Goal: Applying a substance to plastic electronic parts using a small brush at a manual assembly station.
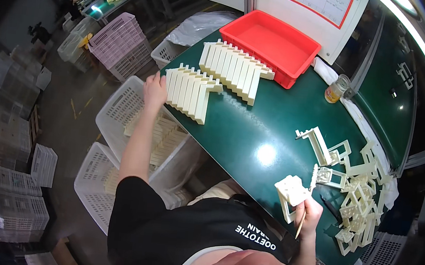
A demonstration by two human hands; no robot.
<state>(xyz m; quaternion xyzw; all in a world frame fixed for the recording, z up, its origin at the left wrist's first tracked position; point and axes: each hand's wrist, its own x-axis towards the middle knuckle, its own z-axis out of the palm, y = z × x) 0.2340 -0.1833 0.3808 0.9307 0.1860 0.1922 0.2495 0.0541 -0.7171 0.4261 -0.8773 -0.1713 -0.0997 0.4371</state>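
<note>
My left hand [155, 90] is stretched to the table's left edge, fingers curled at the outer end of a row of cream plastic parts [188, 96]. They appear to grip the endmost part, though the fingertips are partly hidden. A second row of the same parts [232, 70] leans just beyond it. Near the front edge, my right hand [309, 215] is closed around a cream plastic frame [291, 191] with a flat plate on top. A thin tan stick [300, 225] is also in its grasp, pointing back toward me.
A red tray [271, 40] sits at the table's far side, with a glass jar [337, 88] to its right. Loose cream frames [361, 200] pile up at right, beside a black pen-like tool [330, 208]. White baskets [122, 105] holding parts stand left of the green table [237, 140].
</note>
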